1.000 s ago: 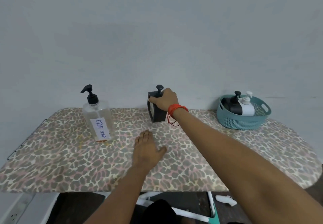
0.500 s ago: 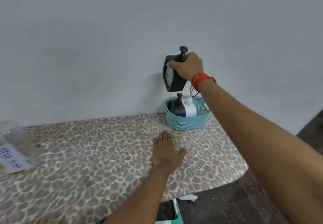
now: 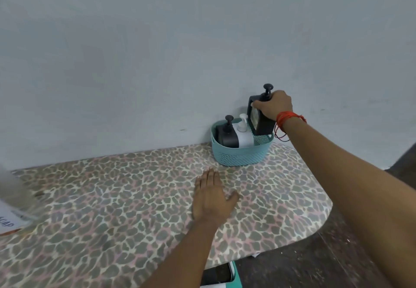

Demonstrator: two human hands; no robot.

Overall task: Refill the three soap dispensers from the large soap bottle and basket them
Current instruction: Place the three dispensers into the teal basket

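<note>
Right hand [image 3: 273, 105] clenched around the top of a square black dispenser [image 3: 261, 119], lower end dipped just inside the right part of the teal basket [image 3: 238, 155], beside a black dispenser [image 3: 227, 138] and a white dispenser [image 3: 244, 135] already standing in it. Basket set at the far right corner of the leopard-print table [image 3: 112, 197], close to the wall and near the rounded edge. Left hand [image 3: 211, 197] flat and open on broad bare tabletop; large soap bottle [image 3: 12, 200] blurred at the left frame edge, well apart.
</note>
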